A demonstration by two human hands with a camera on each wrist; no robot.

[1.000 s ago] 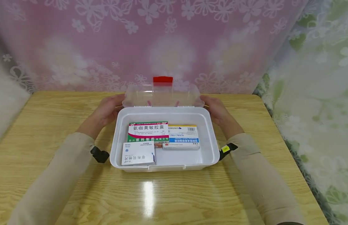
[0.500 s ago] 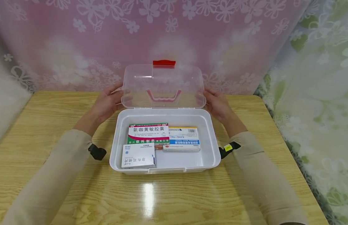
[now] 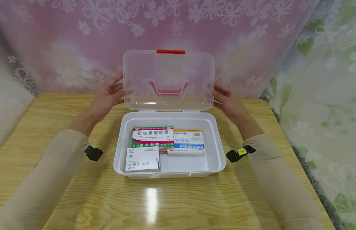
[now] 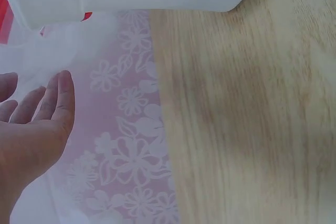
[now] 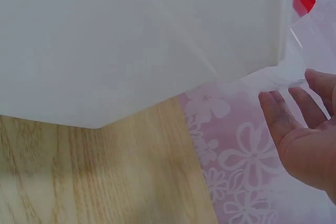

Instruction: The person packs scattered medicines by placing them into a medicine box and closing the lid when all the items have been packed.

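A white plastic box (image 3: 183,163) stands with its hinged clear lid (image 3: 169,70) raised at the back. The lid has a pink handle (image 3: 169,92) and a red latch (image 3: 170,51). My left hand (image 3: 104,99) is at the lid's left edge, its fingers extended and reaching behind it. At the right edge, my right hand (image 3: 231,103) has its thumb near the rim and its fairly straight fingers behind. Inside the box lie a green-and-white medicine box (image 3: 152,137), a white medicine box (image 3: 142,159) and a blue-and-white medicine box (image 3: 186,143). A small brown item (image 3: 162,151) is partly hidden between them.
The box rests on a wooden table (image 3: 108,198). A pink floral curtain (image 3: 80,48) hangs just behind the table's far edge, and a green-and-white floral cloth (image 3: 324,111) hangs along the right side. Each wrist wears a black strap (image 3: 93,153).
The lid has swung up from leaning far back to nearly upright, with both hands rising along its sides. The box and the medicine boxes in it have stayed in place.
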